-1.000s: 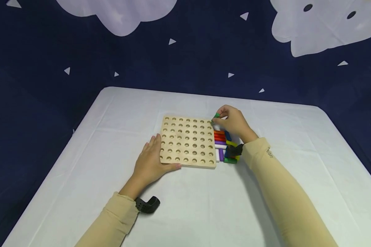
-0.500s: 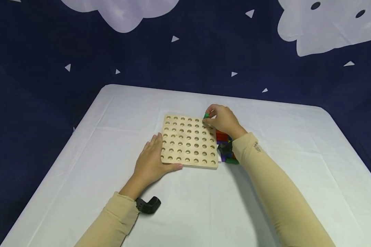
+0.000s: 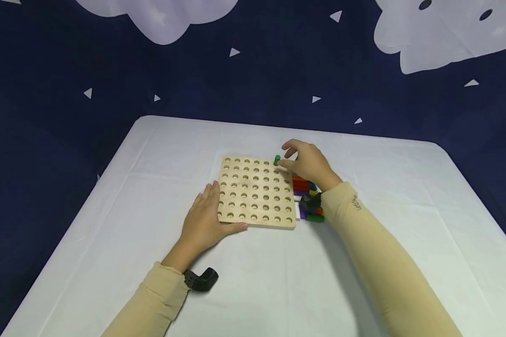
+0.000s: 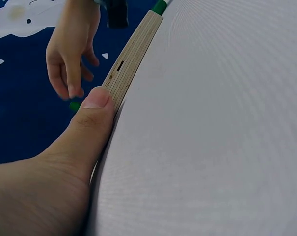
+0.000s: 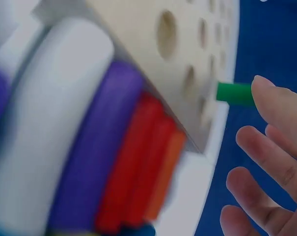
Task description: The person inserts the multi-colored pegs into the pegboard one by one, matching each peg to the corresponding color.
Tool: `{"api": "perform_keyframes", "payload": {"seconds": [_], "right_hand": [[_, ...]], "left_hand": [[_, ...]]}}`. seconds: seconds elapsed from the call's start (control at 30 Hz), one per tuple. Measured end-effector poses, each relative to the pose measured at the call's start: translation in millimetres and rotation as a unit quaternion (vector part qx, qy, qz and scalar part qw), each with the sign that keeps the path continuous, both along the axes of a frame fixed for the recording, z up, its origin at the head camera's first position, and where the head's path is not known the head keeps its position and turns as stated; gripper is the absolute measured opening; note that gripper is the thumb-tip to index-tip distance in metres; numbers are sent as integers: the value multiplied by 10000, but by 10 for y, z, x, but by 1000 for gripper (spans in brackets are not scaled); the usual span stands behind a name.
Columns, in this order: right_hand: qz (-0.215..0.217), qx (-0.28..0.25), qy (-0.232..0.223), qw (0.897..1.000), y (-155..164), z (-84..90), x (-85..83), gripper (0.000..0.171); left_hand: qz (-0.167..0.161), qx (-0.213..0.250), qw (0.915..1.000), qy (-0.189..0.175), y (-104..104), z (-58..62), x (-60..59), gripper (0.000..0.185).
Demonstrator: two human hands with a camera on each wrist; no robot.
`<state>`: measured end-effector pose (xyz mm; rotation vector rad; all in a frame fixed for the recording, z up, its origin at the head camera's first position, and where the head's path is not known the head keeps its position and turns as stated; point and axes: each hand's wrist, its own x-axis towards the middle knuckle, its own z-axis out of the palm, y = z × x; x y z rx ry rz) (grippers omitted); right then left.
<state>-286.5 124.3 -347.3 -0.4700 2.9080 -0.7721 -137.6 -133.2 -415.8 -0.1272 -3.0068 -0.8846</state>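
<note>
A square wooden board [image 3: 249,201] with rows of round holes lies flat on the white table. My left hand [image 3: 203,216] rests against its left side with straight fingers, the thumb [image 4: 95,105] along the front edge. In the back row, near the right corner, a green peg [image 3: 277,158] stands upright in a hole. My right hand [image 3: 309,163] is just right of this peg, fingers spread apart. In the right wrist view the thumb [image 5: 276,101] overlaps the end of the green peg [image 5: 231,93]; whether it touches is unclear.
Beside the board's right edge lies a pile of coloured pegs, including red pegs [image 3: 300,185], a purple peg [image 5: 96,147], a white peg [image 5: 55,113] and a green peg [image 3: 315,218]. My right wrist partly covers the pile. A dark blue backdrop [image 3: 236,93] hangs behind the table.
My right hand carried the green peg left to the back row, and its fingers have parted from the peg, which now stands in a hole. The left hand keeps its place.
</note>
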Motion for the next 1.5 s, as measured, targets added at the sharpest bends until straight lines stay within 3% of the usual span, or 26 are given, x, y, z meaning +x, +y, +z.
{"api": "perform_keyframes", "payload": {"seconds": [0.37,0.73,1.03,1.23,1.5], "right_hand": [[-10,-167,-55,9998,600,157,371,39],[1034,400,-266,9935,800,-2,778,32],[1580,707,68,9849,798,-68,926,29],[1457,1038,-28,9839,759,-83,968,25],[1497,1245,176,9807,705,-91,1022,18]], "left_hand": [[-38,30,10000,80,19,12,1,138],[-46,40,10000,54,21,6,6,138],[-51,34,10000,43,22,3,1,138],[-51,21,10000,78,18,7,3,138],[-57,60,9999,89,23,8,6,137]]}}
